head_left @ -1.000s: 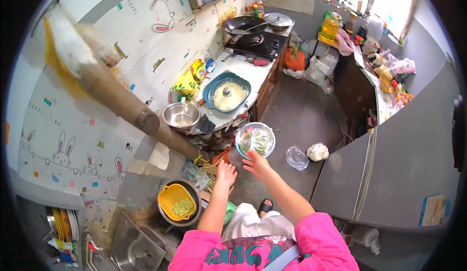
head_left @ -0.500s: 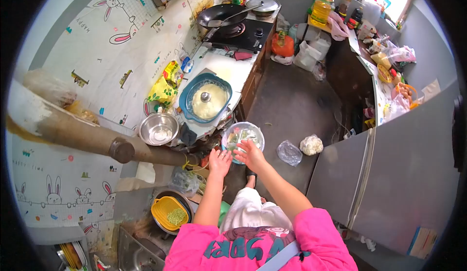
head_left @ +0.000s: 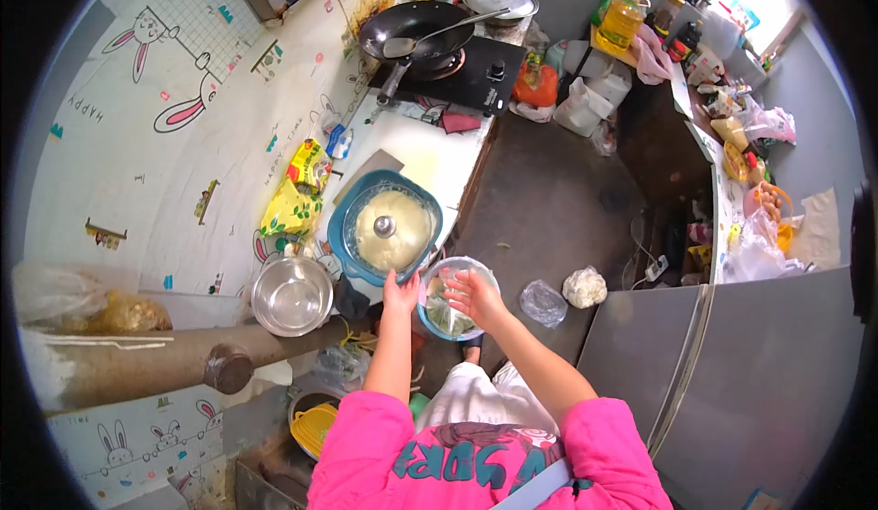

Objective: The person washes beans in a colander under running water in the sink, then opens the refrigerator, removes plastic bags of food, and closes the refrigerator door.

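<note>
My left hand (head_left: 401, 292) is open, its fingertips at the near edge of a blue basin (head_left: 337, 236); I cannot tell whether they touch it. In the basin, a clear lid with a round knob (head_left: 384, 226) covers pale, dough-like stuff. My right hand (head_left: 477, 298) holds nothing, fingers apart, above a bin (head_left: 446, 329) on the floor with a bag and scraps in it. Left of the basin stands a steel bowl (head_left: 293, 297). A yellow packet (head_left: 291, 208) lies by the wall, and a flat grey board (head_left: 378, 162) is partly under the basin.
Farther along the counter, a wok (head_left: 416, 30) with a spatula sits on a black cooktop (head_left: 476, 75). A clear plastic bag (head_left: 543, 302) and a bagged pale bundle (head_left: 584, 288) lie on the floor. A pipe (head_left: 137, 368) crosses at left; a grey fridge (head_left: 759, 373) stands at right.
My view has shifted towards the counter. My left hand has moved up to the basin's near edge, and the right stays over the bin with fingers apart.
</note>
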Tool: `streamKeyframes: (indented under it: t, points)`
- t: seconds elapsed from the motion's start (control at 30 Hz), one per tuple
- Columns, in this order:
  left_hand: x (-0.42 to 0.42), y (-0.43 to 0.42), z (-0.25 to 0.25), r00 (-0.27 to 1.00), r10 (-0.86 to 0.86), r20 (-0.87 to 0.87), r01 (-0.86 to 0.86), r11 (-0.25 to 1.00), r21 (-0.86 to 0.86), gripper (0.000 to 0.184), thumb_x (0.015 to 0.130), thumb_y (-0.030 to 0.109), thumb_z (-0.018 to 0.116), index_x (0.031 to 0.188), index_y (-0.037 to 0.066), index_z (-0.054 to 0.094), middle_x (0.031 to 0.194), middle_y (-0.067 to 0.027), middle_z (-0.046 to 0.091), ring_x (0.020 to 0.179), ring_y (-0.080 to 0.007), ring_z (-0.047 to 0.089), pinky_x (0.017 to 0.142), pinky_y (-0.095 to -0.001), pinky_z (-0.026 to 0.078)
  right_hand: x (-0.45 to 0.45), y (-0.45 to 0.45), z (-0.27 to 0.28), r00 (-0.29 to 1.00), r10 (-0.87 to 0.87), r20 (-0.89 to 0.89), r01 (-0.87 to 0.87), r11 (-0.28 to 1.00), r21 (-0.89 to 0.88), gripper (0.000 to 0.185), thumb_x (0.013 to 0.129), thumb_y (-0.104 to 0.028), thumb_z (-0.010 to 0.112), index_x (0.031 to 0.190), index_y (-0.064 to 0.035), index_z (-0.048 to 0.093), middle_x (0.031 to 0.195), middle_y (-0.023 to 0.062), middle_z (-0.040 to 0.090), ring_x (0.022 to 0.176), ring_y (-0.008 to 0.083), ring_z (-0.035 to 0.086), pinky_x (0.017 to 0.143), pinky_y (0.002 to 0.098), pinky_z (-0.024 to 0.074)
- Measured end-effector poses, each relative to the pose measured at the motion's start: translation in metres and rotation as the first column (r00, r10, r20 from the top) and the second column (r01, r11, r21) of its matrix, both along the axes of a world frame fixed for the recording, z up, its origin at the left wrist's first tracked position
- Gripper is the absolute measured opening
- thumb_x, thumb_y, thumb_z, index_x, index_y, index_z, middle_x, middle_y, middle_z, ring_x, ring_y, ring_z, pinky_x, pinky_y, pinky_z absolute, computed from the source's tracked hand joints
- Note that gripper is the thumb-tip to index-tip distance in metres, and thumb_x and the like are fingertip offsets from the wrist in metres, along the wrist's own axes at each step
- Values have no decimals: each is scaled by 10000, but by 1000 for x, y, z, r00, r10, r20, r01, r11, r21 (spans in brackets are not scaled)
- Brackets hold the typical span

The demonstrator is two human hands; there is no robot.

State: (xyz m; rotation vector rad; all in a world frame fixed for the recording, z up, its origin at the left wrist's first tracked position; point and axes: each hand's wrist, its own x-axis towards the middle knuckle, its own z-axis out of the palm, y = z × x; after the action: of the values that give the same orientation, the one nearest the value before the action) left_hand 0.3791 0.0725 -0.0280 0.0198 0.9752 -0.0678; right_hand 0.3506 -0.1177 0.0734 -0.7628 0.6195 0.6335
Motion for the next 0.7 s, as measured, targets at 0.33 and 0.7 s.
streamKeyframes:
  t: [0.33, 0.7]
  points:
    - [-3, 10, -25, 994, -64, 90, 45, 979, 199, 353, 715, -95, 380, 1067, -77, 407, 1086, -215, 489, 951, -358, 527, 818, -426, 493, 23, -45, -11, 1000, 3, 7, -3, 999, -37, 414, 897, -323, 369, 1176, -18, 385, 1083, 141, 545, 899, 221, 575, 725, 314, 470]
    - [-10, -46, 23, 955, -296, 3, 262, 848, 461, 317, 690, -42, 431, 1005, -12, 455, 934, -163, 544, 763, -301, 579, 634, -412, 530, 78, -96, -17, 994, 82, 77, -74, 992, -99, 368, 862, -317, 480, 1105, -43, 449, 1057, 102, 544, 870, 208, 573, 696, 300, 479]
